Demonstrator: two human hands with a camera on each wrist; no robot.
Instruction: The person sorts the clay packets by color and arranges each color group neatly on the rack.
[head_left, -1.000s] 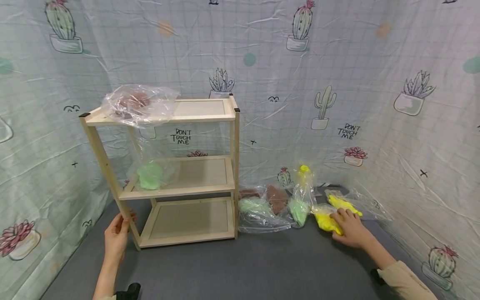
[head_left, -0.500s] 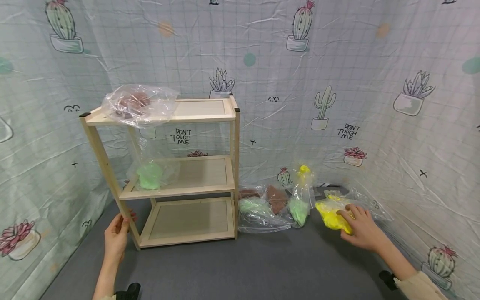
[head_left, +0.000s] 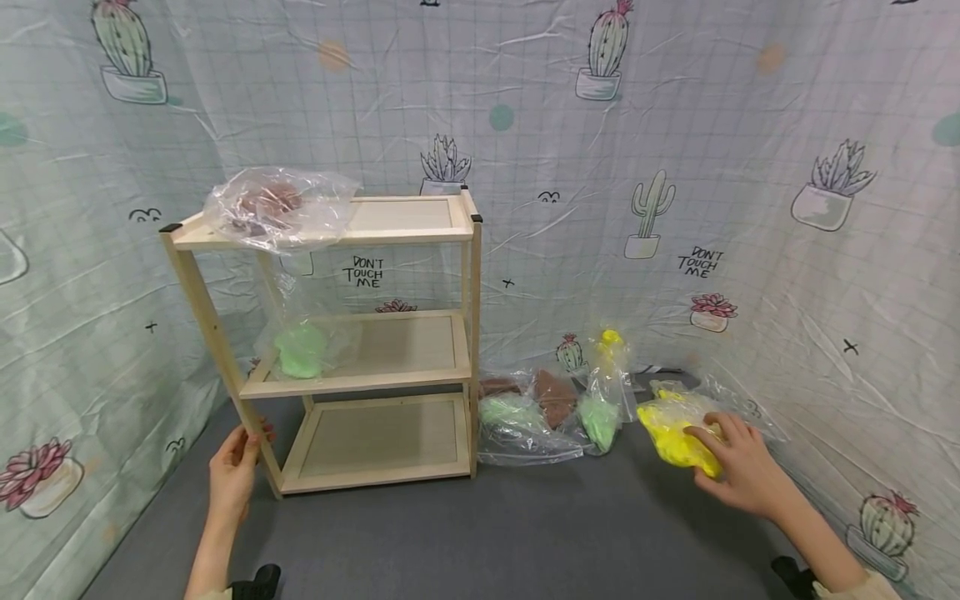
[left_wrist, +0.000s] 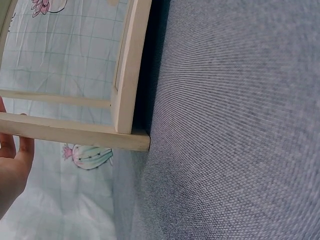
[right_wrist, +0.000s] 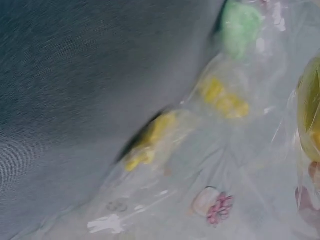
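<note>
My left hand (head_left: 232, 472) holds the lower front-left post of a wooden three-tier shelf (head_left: 352, 387), fingers around it; the same post (left_wrist: 65, 131) crosses the left wrist view. With curled thumb and fingers, my right hand (head_left: 742, 473) grips a clear plastic bag of something yellow (head_left: 675, 435), at the right of the shelf. In the right wrist view that bag (right_wrist: 311, 107) shows only at the right edge, above the other bags. A bag with reddish-brown contents (head_left: 270, 204) lies on the top tier, and one with light green contents (head_left: 300, 350) on the middle tier.
Right of the shelf, clear bags with green (head_left: 513, 412), brown (head_left: 555, 398), green (head_left: 597, 421) and yellow (head_left: 611, 340) contents lie against the back curtain (head_left: 525, 167). Another yellow bag (right_wrist: 155, 137) lies near the right corner. Grey cloth (head_left: 480, 542) covers the table.
My right hand has taken the yellow bag and drawn it right and slightly toward me, away from the other bags. The left hand has stayed on the shelf post.
</note>
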